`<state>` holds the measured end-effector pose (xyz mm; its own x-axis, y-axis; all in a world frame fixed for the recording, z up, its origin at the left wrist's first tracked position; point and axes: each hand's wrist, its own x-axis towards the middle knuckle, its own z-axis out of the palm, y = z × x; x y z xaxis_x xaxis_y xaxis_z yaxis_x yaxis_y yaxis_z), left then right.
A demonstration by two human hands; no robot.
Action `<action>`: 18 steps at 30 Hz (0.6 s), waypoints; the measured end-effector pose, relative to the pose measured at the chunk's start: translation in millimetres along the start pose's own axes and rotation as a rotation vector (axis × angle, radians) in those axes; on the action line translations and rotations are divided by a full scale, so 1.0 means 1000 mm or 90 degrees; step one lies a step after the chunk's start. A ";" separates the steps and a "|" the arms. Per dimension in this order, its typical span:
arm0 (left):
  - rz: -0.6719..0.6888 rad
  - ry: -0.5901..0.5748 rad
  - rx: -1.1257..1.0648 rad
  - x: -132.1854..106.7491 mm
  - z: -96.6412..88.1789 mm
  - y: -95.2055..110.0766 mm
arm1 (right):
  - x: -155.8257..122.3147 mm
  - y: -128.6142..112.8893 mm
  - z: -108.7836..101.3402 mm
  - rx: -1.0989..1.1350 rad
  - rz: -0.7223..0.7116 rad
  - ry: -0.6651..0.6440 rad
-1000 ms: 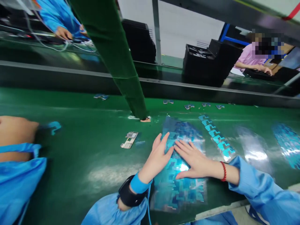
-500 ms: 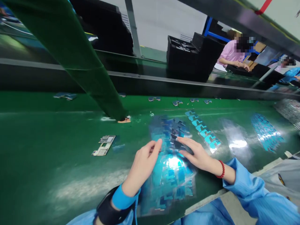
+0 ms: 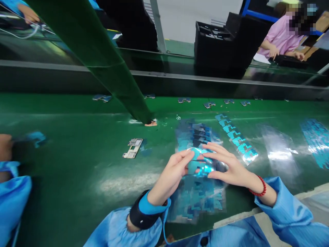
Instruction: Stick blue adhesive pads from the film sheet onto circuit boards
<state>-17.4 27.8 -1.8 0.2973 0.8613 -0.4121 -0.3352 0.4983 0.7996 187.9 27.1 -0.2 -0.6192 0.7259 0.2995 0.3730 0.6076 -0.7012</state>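
Note:
Between finger and thumb, my left hand (image 3: pixel 171 175) pinches the near-left edge of a bent clear sheet with blue film pieces (image 3: pixel 194 167). My right hand (image 3: pixel 232 168) is at the sheet's right side, fingers spread; whether its fingertips touch the sheet I cannot tell. Beneath both hands lies a layered stack of similar blue film sheets (image 3: pixel 197 202), partly covered by them. To the left, a bare circuit board (image 3: pixel 133 148) rests on the green mat (image 3: pixel 77 199).
A strip of blue film pieces (image 3: pixel 236 139) and a clear sheet (image 3: pixel 280 147) lie to the right. Several circuit boards (image 3: pixel 209 105) line the back. A green-wrapped post (image 3: pixel 110 61) slants across. At the left edge is a co-worker's blue sleeve (image 3: pixel 12 202); another person sits beyond a black box (image 3: pixel 213 48).
The bent film sheet has come up between my hands, gripped by the left. My right hand's fingers have spread. The view has shifted, and a co-worker's arm has appeared at the left.

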 end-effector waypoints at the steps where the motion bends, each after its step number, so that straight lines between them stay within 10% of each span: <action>1: 0.003 0.004 -0.025 0.000 0.002 -0.001 | 0.000 0.000 0.002 -0.012 -0.007 0.016; 18: -0.072 0.069 -0.260 -0.004 0.011 -0.009 | -0.006 0.005 0.028 -0.311 -0.138 0.196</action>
<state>-5.7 19.0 -2.9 0.2639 0.7932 -0.5488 -0.6386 0.5701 0.5169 174.4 16.8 -23.6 -0.5162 0.5844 0.6261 0.5796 0.7766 -0.2471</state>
